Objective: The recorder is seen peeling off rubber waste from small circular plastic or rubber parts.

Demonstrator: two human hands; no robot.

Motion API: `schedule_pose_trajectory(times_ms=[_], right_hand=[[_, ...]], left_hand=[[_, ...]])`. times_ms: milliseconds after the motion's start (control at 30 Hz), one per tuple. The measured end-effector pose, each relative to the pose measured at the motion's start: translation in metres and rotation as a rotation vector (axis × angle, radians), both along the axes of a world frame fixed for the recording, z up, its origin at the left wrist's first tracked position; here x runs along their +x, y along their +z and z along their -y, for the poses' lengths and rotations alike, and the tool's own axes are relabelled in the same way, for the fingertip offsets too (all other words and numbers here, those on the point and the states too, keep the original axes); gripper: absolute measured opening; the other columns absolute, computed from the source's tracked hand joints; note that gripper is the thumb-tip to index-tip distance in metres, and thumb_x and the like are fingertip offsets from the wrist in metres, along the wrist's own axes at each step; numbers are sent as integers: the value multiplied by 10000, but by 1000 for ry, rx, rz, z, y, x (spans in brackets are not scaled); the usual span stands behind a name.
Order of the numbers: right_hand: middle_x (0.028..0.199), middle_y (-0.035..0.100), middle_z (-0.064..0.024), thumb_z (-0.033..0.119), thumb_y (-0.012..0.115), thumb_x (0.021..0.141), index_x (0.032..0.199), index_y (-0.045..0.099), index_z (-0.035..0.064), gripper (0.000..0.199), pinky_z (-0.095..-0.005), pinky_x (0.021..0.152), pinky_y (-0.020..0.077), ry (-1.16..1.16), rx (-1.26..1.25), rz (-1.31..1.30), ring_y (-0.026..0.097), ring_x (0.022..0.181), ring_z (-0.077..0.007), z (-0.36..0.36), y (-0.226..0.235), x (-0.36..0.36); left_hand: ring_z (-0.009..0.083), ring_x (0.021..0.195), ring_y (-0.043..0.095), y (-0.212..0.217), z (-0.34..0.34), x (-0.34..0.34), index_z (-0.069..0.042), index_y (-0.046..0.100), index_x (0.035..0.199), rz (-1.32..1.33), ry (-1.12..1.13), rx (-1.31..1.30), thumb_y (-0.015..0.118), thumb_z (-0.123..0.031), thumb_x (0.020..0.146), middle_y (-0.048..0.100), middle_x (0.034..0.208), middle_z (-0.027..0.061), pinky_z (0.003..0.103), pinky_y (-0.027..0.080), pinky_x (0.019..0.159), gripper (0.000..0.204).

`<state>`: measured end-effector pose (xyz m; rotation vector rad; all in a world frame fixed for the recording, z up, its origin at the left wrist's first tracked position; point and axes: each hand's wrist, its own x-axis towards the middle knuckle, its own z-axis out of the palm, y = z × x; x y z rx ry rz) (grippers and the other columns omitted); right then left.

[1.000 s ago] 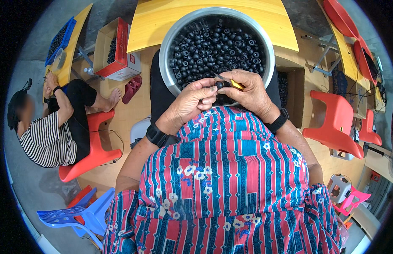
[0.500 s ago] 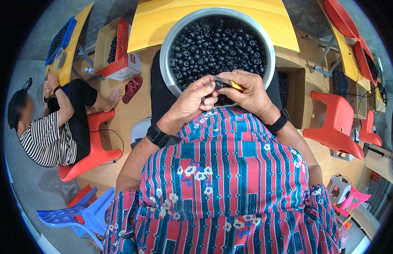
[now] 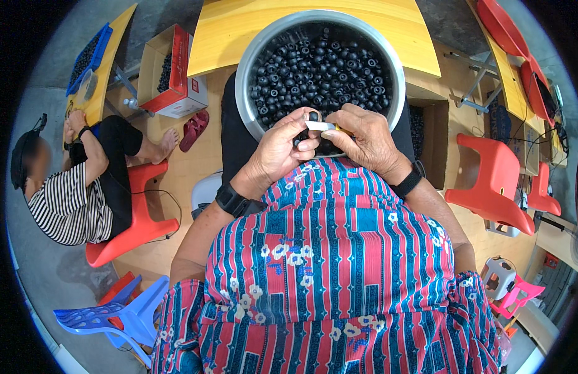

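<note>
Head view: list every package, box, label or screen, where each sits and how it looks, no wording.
Cardboard box: floor, upper left, open top, brown with red and white side, dark pieces inside.
Second carton: right of the metal bowl, open, brown, dark pieces inside.
Blue tray: on the yellow table at far left, holding dark pieces.
No screens visible.

Bright, even daylight, soft shadows, sharp centre, fisheye-bent dark rim.

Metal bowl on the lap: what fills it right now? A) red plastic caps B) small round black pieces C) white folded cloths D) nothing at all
B: the metal bowl is heaped with small round black pieces, and the left hand and right hand meet at its near rim over one of them.
</note>
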<state>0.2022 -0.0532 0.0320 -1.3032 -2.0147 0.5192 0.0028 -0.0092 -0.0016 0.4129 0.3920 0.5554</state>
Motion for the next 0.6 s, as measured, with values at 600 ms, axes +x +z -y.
schedule_pose_trajectory(times_ms=[600], right_hand=[[771,582,-98,307,666,846,926,649,74,247,-399,611,490,-33,8,-7,615,713,-305,-1,-3,0]], left_hand=[[46,644,409,-1,0,-2,-61,503,1130,57,-38,0,513,-210,983,480,862,5,162,317,515,210]])
